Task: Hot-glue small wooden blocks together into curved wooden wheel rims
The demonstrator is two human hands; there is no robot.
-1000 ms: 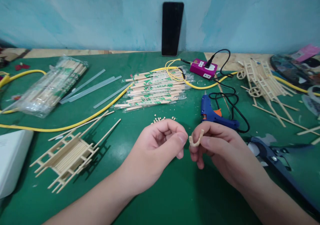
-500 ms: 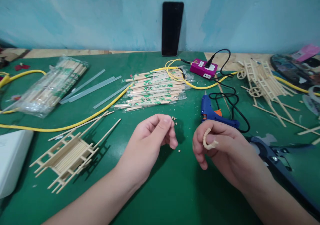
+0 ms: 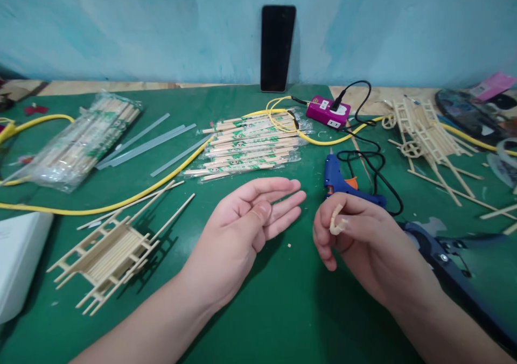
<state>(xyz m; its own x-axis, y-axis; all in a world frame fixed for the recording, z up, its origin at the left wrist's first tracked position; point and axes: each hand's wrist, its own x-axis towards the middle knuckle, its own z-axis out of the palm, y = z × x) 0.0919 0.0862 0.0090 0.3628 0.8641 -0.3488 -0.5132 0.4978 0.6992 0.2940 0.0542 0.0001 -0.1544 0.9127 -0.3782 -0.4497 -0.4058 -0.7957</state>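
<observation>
Between the thumb and forefinger of my right hand (image 3: 359,235) is a small curved wooden piece (image 3: 336,221), pale and C-shaped, made of short bits joined in an arc. My left hand (image 3: 242,235) hovers over the green mat with its fingers stretched out and the thumb lying across the palm side; I see nothing in it. One tiny wooden bit (image 3: 289,245) lies on the mat between the hands. Just behind my right hand is a blue glue gun (image 3: 333,173) with an orange trigger. A small wooden cart frame (image 3: 117,251) of sticks rests left of my left arm.
Wrapped chopsticks (image 3: 250,146) lie mid-table, with a bagged bundle (image 3: 92,138) and clear glue sticks (image 3: 147,144) to their left. A yellow cable (image 3: 133,200) crosses the mat. Dark-handled cutters (image 3: 444,259), a purple power strip (image 3: 328,112), another stick model (image 3: 424,132) and a phone (image 3: 278,49) stand around.
My left hand has gone from a pinch to outstretched fingers, now covering the small bits behind it. My right hand keeps the curved piece, tilted slightly differently.
</observation>
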